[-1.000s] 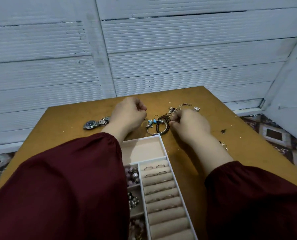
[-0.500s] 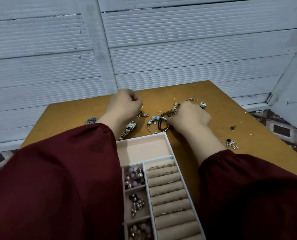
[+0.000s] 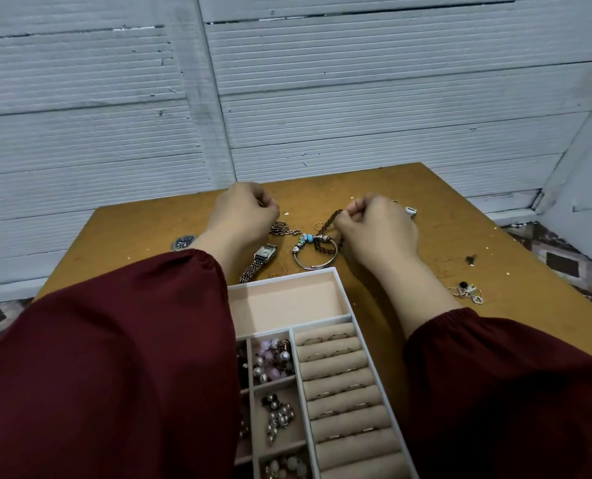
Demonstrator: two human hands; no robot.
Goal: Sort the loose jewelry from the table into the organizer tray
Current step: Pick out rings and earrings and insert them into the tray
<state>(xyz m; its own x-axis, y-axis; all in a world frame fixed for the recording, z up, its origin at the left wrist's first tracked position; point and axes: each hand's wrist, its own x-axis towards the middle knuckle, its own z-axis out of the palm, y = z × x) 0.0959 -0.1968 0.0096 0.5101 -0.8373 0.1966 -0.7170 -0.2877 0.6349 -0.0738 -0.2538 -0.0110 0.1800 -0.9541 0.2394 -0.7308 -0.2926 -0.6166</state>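
The grip of the right hand (image 3: 377,229) is pinching the brown beaded strand (image 3: 325,229), which is trailing down onto the silver bangle (image 3: 317,262) on the bench (image 3: 132,229), just beyond the organizer tray (image 3: 287,302). The left hand (image 3: 242,216) is hovering curled above the square watch (image 3: 263,252); whether its grip is holding anything cannot be told. A sleeve (image 3: 115,357) is hiding part of the round watch (image 3: 183,242).

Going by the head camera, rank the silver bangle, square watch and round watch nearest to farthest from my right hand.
1. silver bangle, just left of the right hand pinching the brown bead strand.
2. square watch, farther left.
3. round watch, farthest left.
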